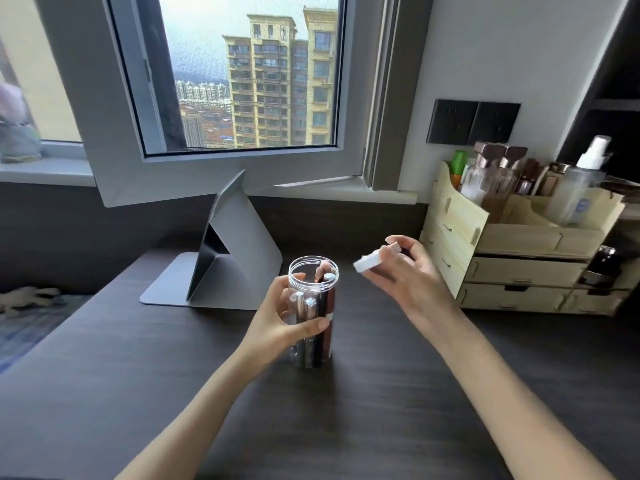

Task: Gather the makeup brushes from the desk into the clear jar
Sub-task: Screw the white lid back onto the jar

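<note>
A dark wood-grain surface (381,393) runs beneath an open window (242,74) looking out on high-rise apartment blocks. From my remote seat I see both bare forearms reaching in over it.

My left hand (280,317) wraps the clear jar (313,306), fingers curled round its far side and thumb pressed across the near wall, so this grip is closed on the jar. The jar stands upright on the surface with its mouth open. Inside it, several makeup brushes (317,327) stand on end, silver, black and reddish-brown handles packed together, a couple of tips reaching the rim.

My right hand (405,268) hovers up and to the right of the jar, clear of its mouth. Its fingertips pinch a short item with a white end (367,262), the white end pointing toward the jar's opening; I cannot tell exactly what the item is. This grip is closed on it, the remaining fingers loosely spread.

Behind the left-hand grip a grey folding stand (239,261) sits on the surface. Beyond the right-hand grip a pale wooden drawer organiser (519,251) holds bottles and a spray bottle (581,185), with dark wall sockets (472,122) above it.
</note>
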